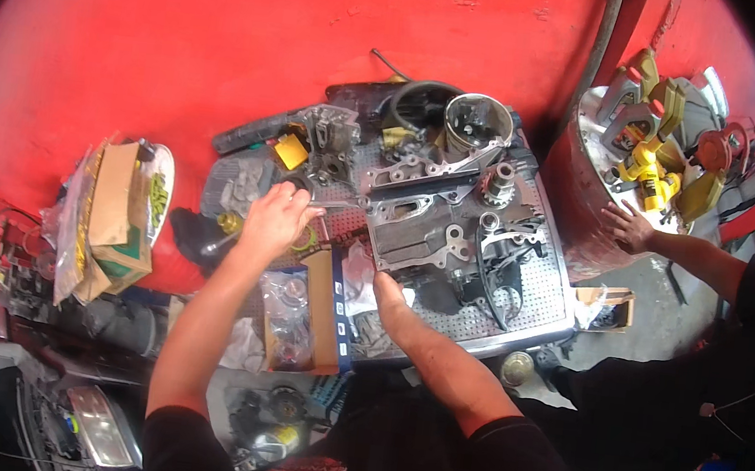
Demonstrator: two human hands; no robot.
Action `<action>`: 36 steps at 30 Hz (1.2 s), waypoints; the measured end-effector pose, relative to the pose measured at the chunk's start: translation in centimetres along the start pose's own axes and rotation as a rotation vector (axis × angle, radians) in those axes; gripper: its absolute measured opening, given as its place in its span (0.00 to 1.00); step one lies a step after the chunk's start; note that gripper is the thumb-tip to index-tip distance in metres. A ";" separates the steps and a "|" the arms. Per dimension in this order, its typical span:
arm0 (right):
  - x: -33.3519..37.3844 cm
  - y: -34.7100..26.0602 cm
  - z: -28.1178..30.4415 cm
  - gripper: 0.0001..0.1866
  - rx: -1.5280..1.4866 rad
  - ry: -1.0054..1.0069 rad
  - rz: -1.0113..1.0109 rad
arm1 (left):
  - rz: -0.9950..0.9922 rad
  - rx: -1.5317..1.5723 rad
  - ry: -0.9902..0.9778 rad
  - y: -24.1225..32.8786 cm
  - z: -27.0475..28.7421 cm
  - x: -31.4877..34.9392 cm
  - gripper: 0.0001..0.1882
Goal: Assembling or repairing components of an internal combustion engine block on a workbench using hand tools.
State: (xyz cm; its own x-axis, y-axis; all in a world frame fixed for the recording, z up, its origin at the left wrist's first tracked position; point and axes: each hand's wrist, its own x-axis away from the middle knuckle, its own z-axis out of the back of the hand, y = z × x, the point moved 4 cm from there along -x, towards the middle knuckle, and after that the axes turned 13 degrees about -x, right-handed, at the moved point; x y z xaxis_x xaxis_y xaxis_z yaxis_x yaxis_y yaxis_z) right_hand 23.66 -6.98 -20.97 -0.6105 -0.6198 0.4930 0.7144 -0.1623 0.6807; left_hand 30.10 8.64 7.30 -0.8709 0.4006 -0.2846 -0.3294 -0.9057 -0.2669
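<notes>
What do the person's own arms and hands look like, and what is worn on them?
Short black fabric sleeves leave both forearms bare. The left hand wears no glove, and no watch shows at either wrist. The right hand is mostly hidden, so its details cannot be told.

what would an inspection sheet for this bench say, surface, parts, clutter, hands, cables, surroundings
Surface: perforated metal bench top, crowded.
Parts: grey metal casting lying amid other metal parts; slim metal tool at its left edge.
Clutter: open cardboard box at the near edge; yellow-orange box farther back.
Hands: left hand grips the tool; right hand at the casting's near edge, fingers hidden.
Cables: pipe or thick cable against the wall, unclear which.
Surroundings: red wall; red drum bearing bottles; another person's hand by the drum.
</notes>
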 end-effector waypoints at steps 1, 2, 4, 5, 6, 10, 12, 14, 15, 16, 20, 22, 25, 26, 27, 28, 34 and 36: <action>-0.1 0.1 0.1 0.30 -0.001 0.011 -0.004 | 0.032 -0.047 -0.017 -0.4 0.6 0.1 0.18; 0.0 0.2 0.1 0.30 0.005 0.019 -0.001 | 0.028 -0.080 0.000 -0.4 1.3 0.1 0.18; -0.1 0.2 0.2 0.30 0.022 0.034 0.013 | 0.050 -0.100 -0.039 0.0 2.7 1.0 0.19; -0.2 0.1 0.2 0.30 0.031 0.043 0.024 | 0.075 -0.155 -0.136 0.7 2.8 1.5 0.24; -0.3 0.1 0.2 0.30 0.043 0.048 0.032 | 0.084 -0.170 -0.166 1.6 3.1 2.2 0.25; -0.5 0.2 0.2 0.30 0.106 0.070 0.051 | 0.243 -0.176 -0.422 4.6 2.8 3.1 0.29; -0.6 0.1 0.2 0.30 0.139 0.087 0.062 | 0.350 -0.144 -0.545 5.6 2.6 3.1 0.29; -0.7 0.1 0.1 0.30 0.165 0.092 0.073 | 0.396 -0.134 -0.630 6.4 2.8 2.9 0.28; -0.8 0.1 0.1 0.30 0.174 0.093 0.076 | 0.418 -0.131 -0.663 6.8 3.0 2.8 0.28; -0.8 0.1 0.1 0.31 0.187 0.097 0.077 | 0.446 -0.131 -0.701 7.1 3.2 2.7 0.28; -0.6 0.3 0.4 0.31 0.226 0.126 0.082 | 0.470 -0.134 -0.809 8.7 4.0 2.6 0.29; -0.6 0.5 0.6 0.31 0.239 0.141 0.081 | 0.490 -0.149 -0.799 9.3 4.3 2.5 0.29; -1.0 0.4 0.7 0.31 0.258 0.144 0.082 | 0.536 -0.197 -0.762 9.8 4.2 2.3 0.28; -1.3 0.3 0.7 0.31 0.354 0.145 0.077 | 0.549 -0.210 -0.734 9.9 4.2 2.3 0.28; -1.7 0.2 0.7 0.31 0.286 0.150 0.056 | 0.549 -0.199 -0.744 10.0 4.0 2.3 0.28; -2.1 -0.2 0.6 0.31 0.292 0.131 0.108 | 0.555 -0.186 -0.757 10.0 3.8 2.5 0.28; -4.1 -0.6 -0.2 0.38 0.490 0.217 -0.056 | 0.521 -0.180 -0.665 9.5 3.4 3.2 0.28; -4.5 -0.9 -1.1 0.36 0.323 0.229 -0.018 | 0.493 -0.167 -0.640 9.5 3.6 3.8 0.28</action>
State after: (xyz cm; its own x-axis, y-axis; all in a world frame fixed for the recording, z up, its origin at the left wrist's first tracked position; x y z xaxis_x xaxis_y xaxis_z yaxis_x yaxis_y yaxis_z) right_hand 26.11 -4.90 -24.40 -0.5037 -0.7805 0.3703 0.5374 0.0525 0.8417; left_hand 22.34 1.03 6.94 -0.9575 -0.2391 0.1613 0.1592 -0.9044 -0.3958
